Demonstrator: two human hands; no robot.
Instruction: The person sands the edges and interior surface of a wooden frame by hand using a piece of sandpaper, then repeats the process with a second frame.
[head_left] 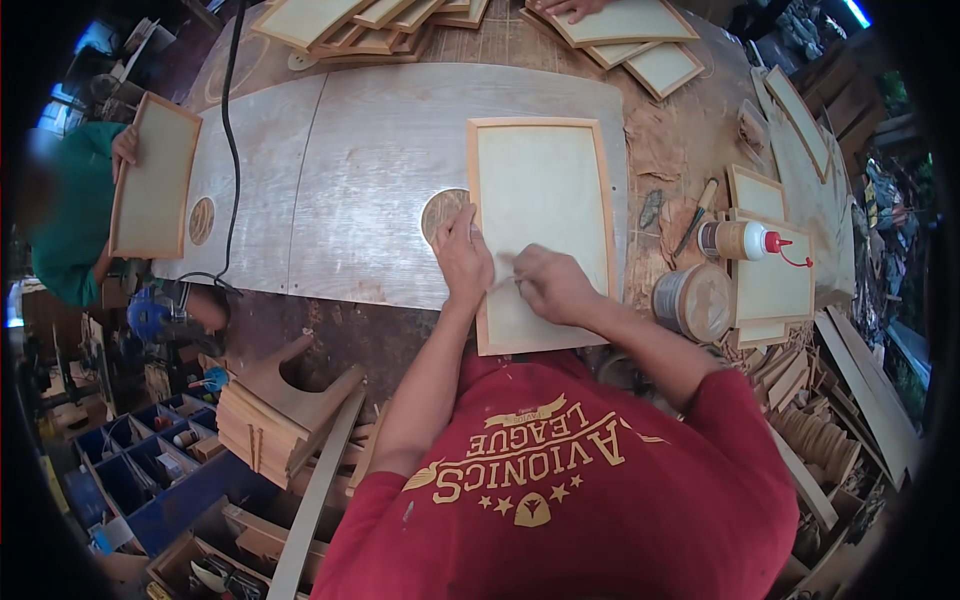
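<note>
A framed wooden panel (545, 190), pale with a light-brown rim, lies in front of me, its near end against my shirt. My left hand (465, 262) grips the panel's left rim, next to a round hole in the grey sheet. Over the lower middle of the panel, my right hand (550, 287) is closed, knuckles up, close to the left rim. Something thin and pale seems to stick out from its fingers, but blur hides what it is.
A glue bottle (735, 240) with a red cap, a round tub (692, 302) and a brush (697, 215) stand or lie at the right. More framed panels are stacked at the back. At left, a person in green (75, 215) holds another panel. A black cable (230, 140) crosses the grey sheet (380, 130).
</note>
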